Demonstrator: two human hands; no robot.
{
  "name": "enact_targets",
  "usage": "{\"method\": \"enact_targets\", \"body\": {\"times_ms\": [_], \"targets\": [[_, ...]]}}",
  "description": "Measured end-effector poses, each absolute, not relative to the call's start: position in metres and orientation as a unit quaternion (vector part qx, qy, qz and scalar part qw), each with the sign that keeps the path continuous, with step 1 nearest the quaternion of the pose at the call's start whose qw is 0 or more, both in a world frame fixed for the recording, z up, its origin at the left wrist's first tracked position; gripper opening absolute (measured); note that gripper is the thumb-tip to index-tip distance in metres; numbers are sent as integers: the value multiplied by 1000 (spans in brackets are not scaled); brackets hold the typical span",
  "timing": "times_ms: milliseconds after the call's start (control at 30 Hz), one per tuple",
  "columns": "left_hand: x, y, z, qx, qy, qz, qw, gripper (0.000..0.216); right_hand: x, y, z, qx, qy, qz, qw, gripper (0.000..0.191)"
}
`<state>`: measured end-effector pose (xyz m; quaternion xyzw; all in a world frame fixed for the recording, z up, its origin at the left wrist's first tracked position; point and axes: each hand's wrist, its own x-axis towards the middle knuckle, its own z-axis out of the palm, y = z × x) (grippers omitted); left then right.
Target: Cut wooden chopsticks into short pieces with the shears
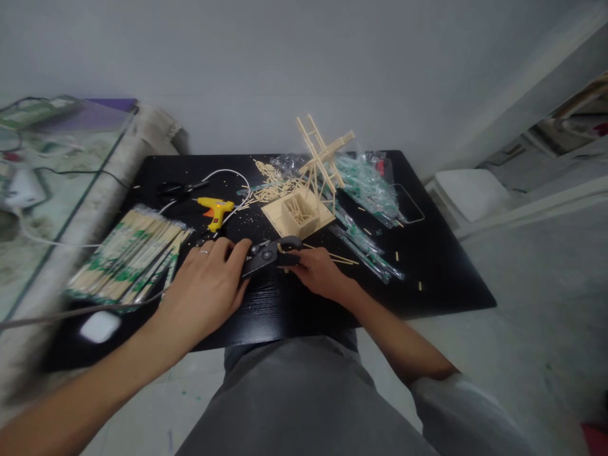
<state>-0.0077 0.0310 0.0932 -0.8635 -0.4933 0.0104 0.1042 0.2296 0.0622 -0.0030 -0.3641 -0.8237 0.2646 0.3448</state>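
Black hand shears (266,255) lie crosswise in front of me, their handles in the grip of my right hand (316,272). At the jaw end, my left hand (209,272) is closed with thumb and fingers bent. Whatever sits between its fingertips is hidden behind the hand and the tool. Just beyond the shears stands a wooden model (299,215): a square base with a box of sticks and a windmill-like cross of sticks (323,152). Loose thin sticks (337,258) lie beside my right hand.
A yellow glue gun (215,211) with a white cord lies left of the model. Packed chopsticks (128,253) and a white case (100,327) are at the table's left. Cut stick pieces (280,190) and plastic wrappers (370,183) cover the back. Black scissors (180,189) lie back left.
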Motion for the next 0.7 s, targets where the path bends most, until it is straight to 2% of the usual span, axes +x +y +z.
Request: {"method": "enact_targets", "body": {"times_ms": [400,700], "targets": [[-8,30,94,-862,-491,55,117,19,228,63,-7,-366,-826,264,339,13],[-15,29,89,-870,-479,38,113,20,228,61,-4,-346,-827,263,356,14]]}}
